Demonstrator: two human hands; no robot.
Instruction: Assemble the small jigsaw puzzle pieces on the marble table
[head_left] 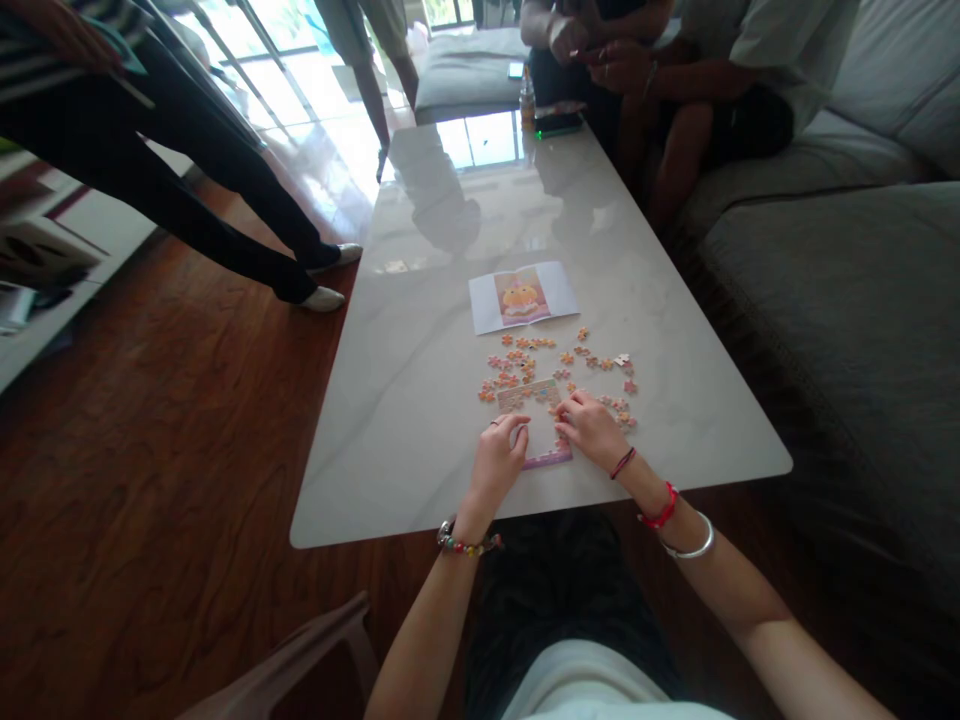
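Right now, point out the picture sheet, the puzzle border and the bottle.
Picture sheet [523,298]: head view, on its printed middle.
Puzzle border [550,460]: head view, on its purple near strip.
Bottle [527,101]: head view, on its body.

Inventory: 1 table [397,380], 1 sheet [485,305], 1 part-built puzzle [547,460], 1 bottle [528,100]. Loose pieces [583,333]: more than 20; overlap prevents an exact count. Own hands: 2, comprising 1 left hand [501,455] and 1 right hand [592,430]. Wristbands [660,507]: at least 1 left and at least 3 right. Phones [559,124], lying flat: 2. Other people [225,180]: 4 can be made out, 2 standing and 2 seated. White shoes [324,299]: 2. Chair [330,640]: 1, partly in view.
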